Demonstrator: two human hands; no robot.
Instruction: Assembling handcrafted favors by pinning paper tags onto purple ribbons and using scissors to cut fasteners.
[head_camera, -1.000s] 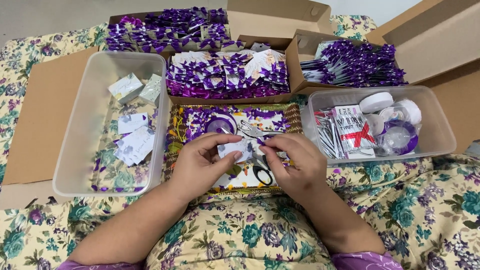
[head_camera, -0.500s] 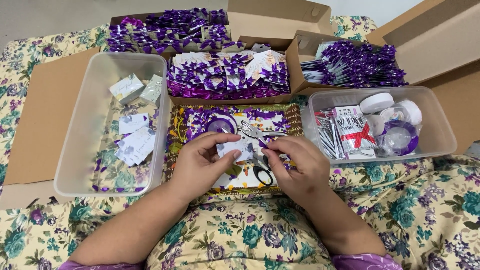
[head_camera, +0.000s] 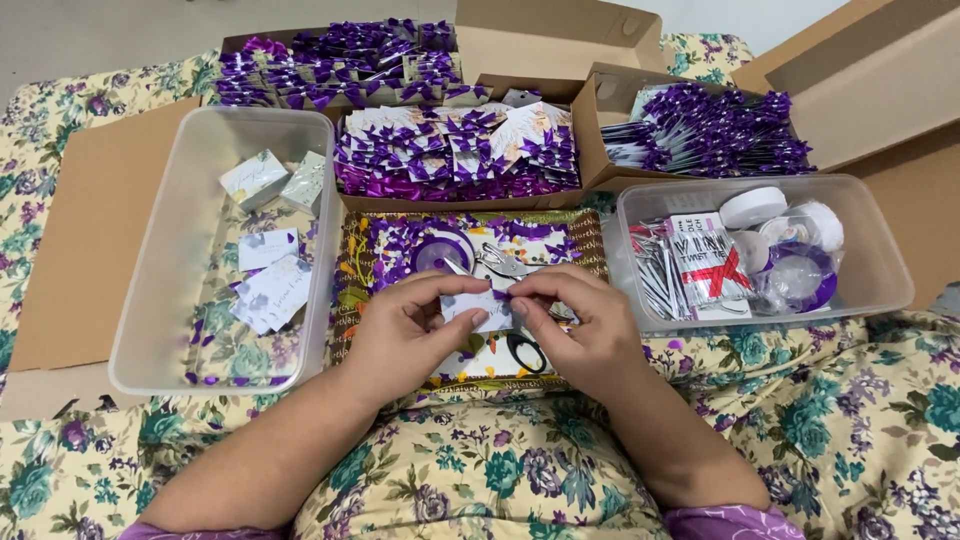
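Two hands, left hand (head_camera: 405, 335) and right hand (head_camera: 585, 330), fingers gripping one small white card (head_camera: 478, 308), two clear tubs (head_camera: 150, 330) beside it, three cardboard boxes (head_camera: 600, 110) behind it

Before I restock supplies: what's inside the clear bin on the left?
The left clear bin holds two small boxes, several white cards and scattered purple scraps. Whatever lies under the cards is covered.
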